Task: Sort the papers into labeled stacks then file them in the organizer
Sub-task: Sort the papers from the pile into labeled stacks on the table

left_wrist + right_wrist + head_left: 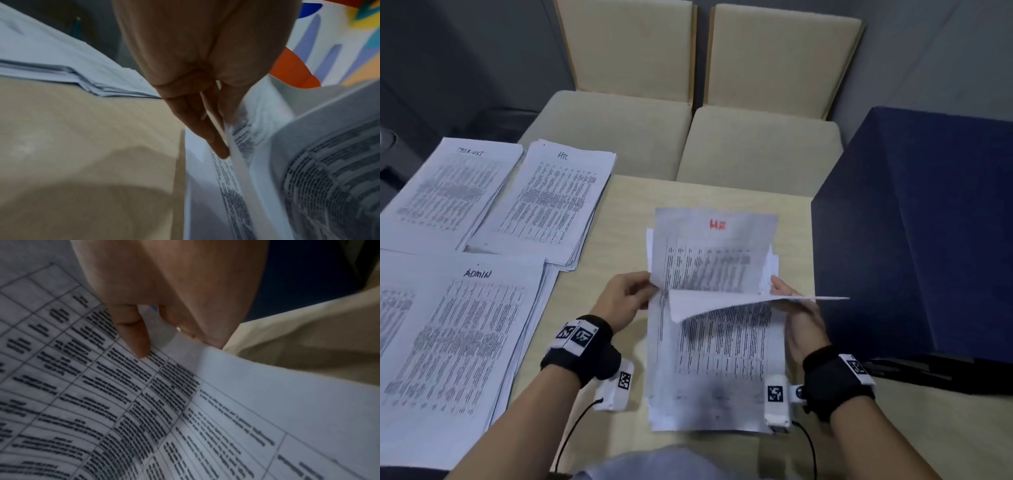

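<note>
An unsorted pile of printed papers (pixel 717 373) lies on the table in front of me. Its top sheet (pixel 714 255), marked "HR" in red, is lifted and tilted up at the far end. My left hand (pixel 628 299) pinches that sheet's left edge, the pinch showing in the left wrist view with the left hand (pixel 221 129) on the paper's edge. My right hand (pixel 796 308) pinches a lower sheet (pixel 753 301) that curls up at the right; in the right wrist view the right hand (pixel 156 339) has its thumb and a finger on the sheet (pixel 185 402).
Three labeled stacks lie to the left: "ADMIN" (pixel 452 342), "HR" (pixel 548 202) and "TASK LIST" (pixel 445 188). A dark blue box (pixel 924 233) stands at the right. Two beige chairs (pixel 688 102) face the table's far edge (pixel 709 183).
</note>
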`<state>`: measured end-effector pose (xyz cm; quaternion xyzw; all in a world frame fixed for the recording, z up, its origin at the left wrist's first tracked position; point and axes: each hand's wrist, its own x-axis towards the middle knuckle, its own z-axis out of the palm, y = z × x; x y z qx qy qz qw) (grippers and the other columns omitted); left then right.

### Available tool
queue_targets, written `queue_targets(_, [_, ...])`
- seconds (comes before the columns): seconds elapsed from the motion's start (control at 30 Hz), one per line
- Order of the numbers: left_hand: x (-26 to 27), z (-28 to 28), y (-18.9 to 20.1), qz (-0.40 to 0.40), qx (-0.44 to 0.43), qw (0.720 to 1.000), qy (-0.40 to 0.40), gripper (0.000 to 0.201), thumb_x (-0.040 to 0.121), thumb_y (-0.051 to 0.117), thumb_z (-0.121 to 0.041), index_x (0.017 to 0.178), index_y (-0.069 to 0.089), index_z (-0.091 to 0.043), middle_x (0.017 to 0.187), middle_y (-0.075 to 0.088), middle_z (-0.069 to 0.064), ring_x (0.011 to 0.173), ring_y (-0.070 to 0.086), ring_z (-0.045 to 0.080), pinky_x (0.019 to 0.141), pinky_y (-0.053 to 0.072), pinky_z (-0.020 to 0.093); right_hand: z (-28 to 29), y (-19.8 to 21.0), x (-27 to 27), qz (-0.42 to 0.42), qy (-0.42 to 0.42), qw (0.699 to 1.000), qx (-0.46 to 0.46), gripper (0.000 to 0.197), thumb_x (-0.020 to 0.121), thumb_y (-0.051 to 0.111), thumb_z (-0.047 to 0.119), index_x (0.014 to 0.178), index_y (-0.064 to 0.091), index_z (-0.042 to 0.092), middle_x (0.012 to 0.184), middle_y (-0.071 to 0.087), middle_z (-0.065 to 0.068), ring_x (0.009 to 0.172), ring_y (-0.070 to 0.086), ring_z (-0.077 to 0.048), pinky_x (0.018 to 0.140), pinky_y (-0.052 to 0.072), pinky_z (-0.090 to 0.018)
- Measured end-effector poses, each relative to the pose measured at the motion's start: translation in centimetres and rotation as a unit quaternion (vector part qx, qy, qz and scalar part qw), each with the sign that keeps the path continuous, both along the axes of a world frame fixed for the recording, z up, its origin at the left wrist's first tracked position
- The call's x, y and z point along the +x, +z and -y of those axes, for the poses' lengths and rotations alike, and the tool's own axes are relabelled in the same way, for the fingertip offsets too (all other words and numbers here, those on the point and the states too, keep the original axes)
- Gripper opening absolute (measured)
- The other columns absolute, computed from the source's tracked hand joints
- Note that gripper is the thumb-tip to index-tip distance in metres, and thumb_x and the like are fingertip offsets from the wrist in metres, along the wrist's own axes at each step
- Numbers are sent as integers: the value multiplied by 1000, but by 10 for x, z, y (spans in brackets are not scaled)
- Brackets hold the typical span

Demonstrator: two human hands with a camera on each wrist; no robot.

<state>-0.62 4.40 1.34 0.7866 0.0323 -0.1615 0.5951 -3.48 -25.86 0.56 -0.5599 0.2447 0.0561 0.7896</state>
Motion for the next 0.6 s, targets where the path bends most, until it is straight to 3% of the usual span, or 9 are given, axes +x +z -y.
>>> queue_targets(0.03, [-4, 2, 2, -15, -15, 1000, -9, 31, 93, 54, 5, 89, 73, -20, 80, 75, -8, 76, 69, 6, 73, 54, 23, 0, 0, 1, -1, 9, 1000, 8, 26, 74, 75, 16, 98, 71, 6, 119, 69, -4, 102, 67, -8, 89, 51, -22])
queue_targets(0.1, [-7, 5, -3, -22, 29, 999, -8, 45, 89, 54, 10, 80, 74, -28, 76, 75, -13, 75, 69, 4, 74, 52, 18, 2, 0, -2, 2, 19, 1000, 1, 5, 83, 63, 1, 82, 64, 6, 91, 72, -4, 82, 67, -18, 67, 53, -17])
queue_targets(0.17, [-5, 7, -11, -13, 145, 988, 50, 45, 82, 53, 12, 70, 69, -29, 68, 71, -15, 72, 68, 11, 67, 51, 21, 3, -4, -9, 7, 26, 1000, -14, 11, 75, 72, 4, 74, 64, 11, 83, 67, -12, 82, 61, -27, 74, 54, -27])
queue_targets(0.23, [-1, 13, -17, -28, 250, 960, 123, 27, 79, 55, 1, 70, 60, -24, 69, 65, -9, 73, 63, 22, 60, 44, 26, 5, -7, -16, 3, 15, 1000, -26, 12, 73, 72, 5, 74, 67, 16, 90, 64, -14, 87, 58, -29, 84, 48, -40])
queue_targets(0.3, [1, 21, -21, -74, 291, 942, 153, 6, 82, 59, -13, 80, 56, -18, 77, 60, -2, 77, 57, 25, 64, 38, 26, 7, -9, -18, -11, 1, 999, -41, 24, 79, 62, -7, 94, 69, 10, 98, 71, -15, 94, 65, -31, 88, 48, -41])
queue_targets(0.37, [4, 29, -25, -97, 309, 937, 129, 9, 83, 60, -22, 84, 54, -16, 80, 59, 2, 75, 54, 25, 63, 38, 27, 9, -9, -21, -27, 19, 999, -36, 30, 82, 57, -11, 108, 64, 3, 105, 72, -18, 101, 67, -34, 91, 50, -44])
queue_targets(0.5, [9, 37, -28, -73, 354, 926, 109, 27, 81, 62, -25, 67, 41, -14, 63, 50, 3, 60, 46, 26, 47, 28, 26, 14, -14, -23, -48, 15, 998, -49, 20, 84, 55, -11, 81, 66, 5, 86, 73, -13, 96, 64, -37, 86, 51, -42])
queue_targets(0.57, [12, 36, -25, -50, 398, 912, 83, 33, 83, 63, -29, 62, 43, -13, 60, 48, 4, 58, 46, 26, 48, 31, 25, 14, -15, -23, -46, 10, 997, -56, 10, 80, 60, -4, 88, 67, -3, 96, 71, -22, 104, 63, -39, 96, 49, -49])
queue_targets(0.6, [14, 34, -22, -46, 436, 897, 55, 33, 86, 61, -34, 65, 51, -12, 63, 53, 5, 60, 50, 27, 51, 36, 25, 12, -13, -21, -38, 7, 998, -56, 16, 75, 65, 3, 89, 67, -6, 98, 69, -26, 102, 63, -37, 97, 48, -51])
